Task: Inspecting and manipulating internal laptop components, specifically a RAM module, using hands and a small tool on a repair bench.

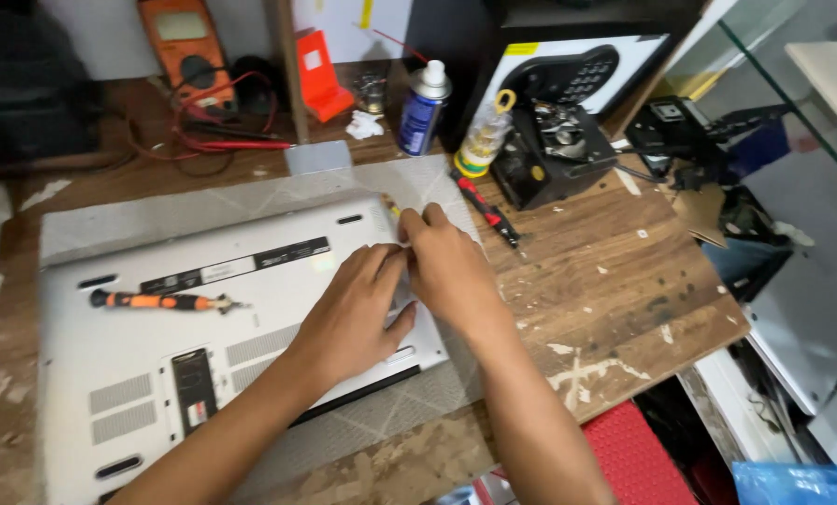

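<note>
A wooden workbench (615,281), scuffed and flecked with white, is filling the view. On it a grey mat (203,201) is lying, and on the mat a silver laptop (157,346) is resting upside down, its vented underside facing up and taking up the area from 9 o'clock toward the centre.

Both hands are meeting at the laptop's right edge, just right of centre. The left hand (348,313) is lying flat on the base with its fingers together, pressing down near the edge. The right hand (451,271) is curled over that edge, its fingertips touching the left hand's; whether they are pinching something small there I cannot tell.

At 1 o'clock a black device (554,150) with exposed parts is sitting on the bench. At 11 o'clock an orange multimeter (183,42) is standing with red leads coiling below it. At 12 o'clock a blue spray can (423,108) is standing upright, with a clear bottle (484,136) with a yellow cap just to its right. An orange-handled screwdriver (157,301) is lying on the laptop at 9 o'clock, and a red-and-black screwdriver (484,210) is lying just above the right hand.
</note>
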